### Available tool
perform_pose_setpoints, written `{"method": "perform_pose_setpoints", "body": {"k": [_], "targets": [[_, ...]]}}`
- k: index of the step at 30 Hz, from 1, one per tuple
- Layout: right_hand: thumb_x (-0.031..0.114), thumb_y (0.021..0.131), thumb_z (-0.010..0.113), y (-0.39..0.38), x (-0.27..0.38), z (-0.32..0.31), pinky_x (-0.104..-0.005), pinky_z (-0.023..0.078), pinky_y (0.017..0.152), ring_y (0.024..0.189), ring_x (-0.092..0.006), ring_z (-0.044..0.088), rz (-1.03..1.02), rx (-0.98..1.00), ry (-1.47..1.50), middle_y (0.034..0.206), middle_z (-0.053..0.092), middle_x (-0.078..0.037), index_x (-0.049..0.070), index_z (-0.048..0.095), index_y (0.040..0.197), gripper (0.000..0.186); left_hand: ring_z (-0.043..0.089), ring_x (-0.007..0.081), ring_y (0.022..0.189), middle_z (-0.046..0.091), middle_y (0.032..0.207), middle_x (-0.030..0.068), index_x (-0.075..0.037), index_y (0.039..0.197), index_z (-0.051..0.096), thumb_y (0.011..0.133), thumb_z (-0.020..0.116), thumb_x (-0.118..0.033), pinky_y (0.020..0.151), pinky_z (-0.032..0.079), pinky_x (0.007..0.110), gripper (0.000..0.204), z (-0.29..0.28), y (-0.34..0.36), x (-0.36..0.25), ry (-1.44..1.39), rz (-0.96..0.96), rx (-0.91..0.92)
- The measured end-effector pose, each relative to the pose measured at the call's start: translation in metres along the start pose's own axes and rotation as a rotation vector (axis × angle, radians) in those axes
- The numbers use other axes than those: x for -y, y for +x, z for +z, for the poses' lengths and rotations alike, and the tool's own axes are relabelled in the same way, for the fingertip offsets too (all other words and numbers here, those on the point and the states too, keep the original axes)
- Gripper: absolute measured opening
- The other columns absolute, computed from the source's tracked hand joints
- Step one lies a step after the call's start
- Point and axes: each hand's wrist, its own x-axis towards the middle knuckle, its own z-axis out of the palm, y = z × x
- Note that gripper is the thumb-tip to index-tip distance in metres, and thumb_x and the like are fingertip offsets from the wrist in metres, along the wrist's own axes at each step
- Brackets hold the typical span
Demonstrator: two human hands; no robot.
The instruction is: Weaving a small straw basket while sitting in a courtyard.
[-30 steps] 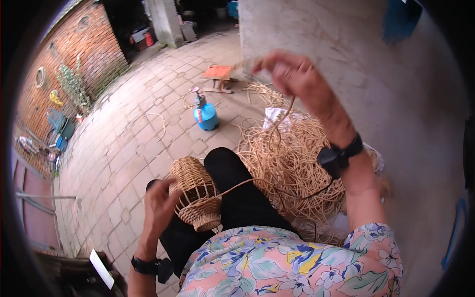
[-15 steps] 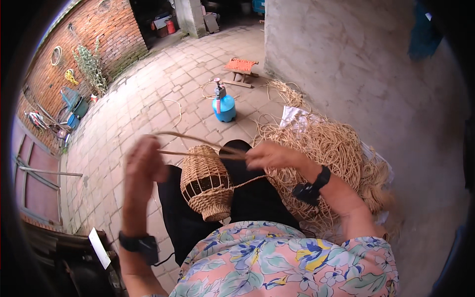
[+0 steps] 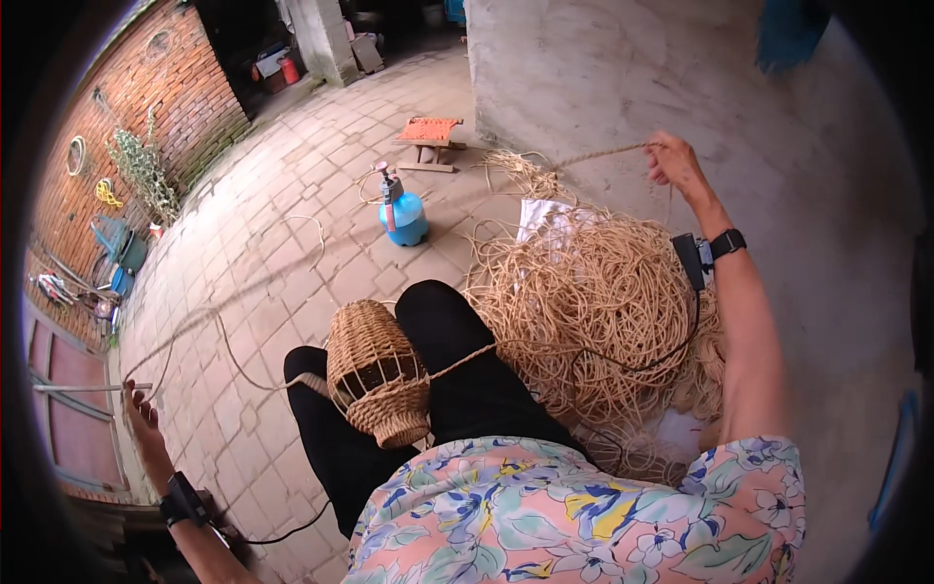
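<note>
A woven straw basket (image 3: 368, 336), vase-shaped with an open band of bare ribs, lies on my lap against my black-trousered thighs. Far out to the left, my left hand (image 3: 146, 433) is closed on a straw cord (image 3: 222, 336) at its fingertips; a loop of it sags toward the basket. My right hand (image 3: 676, 165), raised at the far right, pinches a twisted straw rope (image 3: 603, 153). A blurred strand seems to stretch across between both hands. Another cord (image 3: 462, 360) runs from the basket's side over my right thigh to the heap.
A big heap of straw rope (image 3: 603, 302) lies on white sacking by my right leg. Ahead stand a blue pump sprayer (image 3: 404, 222) and a low stool with an orange seat (image 3: 430, 130). A plastered wall (image 3: 623, 68) rises on the right, a brick wall (image 3: 165, 83) at left.
My hands have spread from above the basket, the left out to the lower left, the right up to the far right, drawing the cord out long. The basket stays on my lap.
</note>
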Motion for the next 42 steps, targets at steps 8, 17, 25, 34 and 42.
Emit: {"method": "perform_pose_setpoints", "body": {"k": [8,17,25,34,42], "targets": [[0.024,0.077,0.074,-0.032,0.016,0.039,-0.0442,0.050,0.079,0.092,-0.0364,0.063,-0.597,0.106,-0.999,0.118,0.060,-0.016,0.004,0.060,0.115,0.046,0.059,0.0230,0.102,0.068,0.108,0.0111,-0.006,0.100,0.073,0.088,0.068,-0.020,0.089,0.045,0.033,0.019,0.161,-0.090,-0.067,0.885,0.912,0.096],[0.014,0.089,0.063,-0.212,0.187,0.209,-0.0211,0.045,0.056,0.064,-0.0065,0.052,-0.579,0.894,0.666,0.098,0.057,-0.006,0.002,0.059,0.120,0.034,0.046,0.0032,0.056,0.062,0.075,-0.0013,-0.002,0.101,0.069,0.096,0.058,-0.017,0.050,0.038,0.019,0.020,0.288,-0.222,-0.136,0.374,0.522,0.988],[0.026,0.098,0.054,-0.172,0.106,0.159,-0.0155,0.028,0.042,0.051,-0.0004,0.036,-0.200,0.766,0.532,0.073,0.053,0.004,0.007,0.064,0.098,0.022,0.025,0.0007,0.049,0.035,0.056,-0.0090,-0.002,0.096,0.069,0.097,0.059,-0.034,0.043,0.020,0.023,0.033,0.255,-0.168,-0.099,0.283,-0.025,1.191],[0.023,0.090,0.061,-0.065,-0.068,0.069,-0.0264,0.044,0.063,0.068,-0.0116,0.055,-0.143,0.241,-0.049,0.074,0.059,0.000,0.003,0.065,0.097,0.021,0.023,0.0006,0.046,0.029,0.056,-0.0106,0.001,0.096,0.063,0.100,0.053,-0.026,0.040,0.018,0.021,0.029,0.223,-0.140,-0.044,0.102,-0.419,1.204],[0.037,0.089,0.051,-0.033,-0.170,0.006,-0.0448,0.048,0.079,0.096,-0.0386,0.062,0.083,-0.248,-0.749,0.103,0.068,-0.014,0.013,0.066,0.101,0.031,0.022,0.0021,0.046,0.028,0.057,-0.0100,0.002,0.097,0.064,0.099,0.055,-0.028,0.040,0.017,0.023,0.032,0.192,-0.124,-0.028,0.259,-0.410,1.144]]}}
